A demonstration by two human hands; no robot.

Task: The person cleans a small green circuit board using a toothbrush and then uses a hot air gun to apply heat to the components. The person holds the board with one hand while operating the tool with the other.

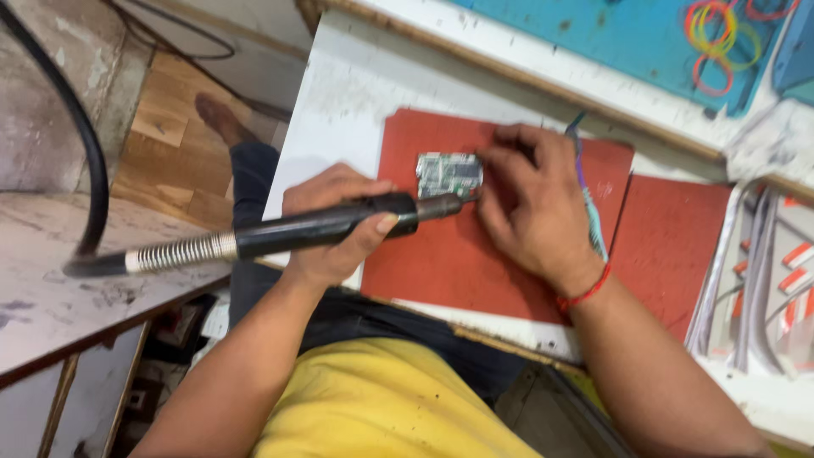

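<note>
A: On the red mat (475, 263), white bench — what's in hand?

B: Left hand (335, 225) wrapped round a black hot-air wand (326, 227), fingers curled tight about the grip, thumb along the near side. Metal nozzle tip points right, at the lower right corner of a small circuit board (448, 174). Whether the tip touches the board, can't tell; motion blur there.

A: Board position?

B: Flat on the mat, upper middle, between the two hands. Silver shields and greenish surface, detail too smeared to read more.

A: Right hand (530, 203)?

B: Palm down just right of the board, fingers bent toward its right edge. Fingertips are hidden under the knuckles, so probably pinching or pinning the edge, but I can't see it. A thin teal and purple tool (587, 191) runs along the far side of that hand; its upper end pokes out past the knuckles, how it's gripped is hidden. Red thread (585, 294) on the wrist.

A: Wand's tail?

B: Coiled metal spring sleeve (182, 251), then a black hose (85, 144) curving up out of frame at top left.

A: Rest?

B: Second red mat (674, 246) to the right, cut by clutter. Coloured rubber bands (721, 38) on a blue tray (627, 34), top edge cropped. White strips (763, 280) at far right, blurred. Yellow shirt (381, 399) fills bottom centre
</note>
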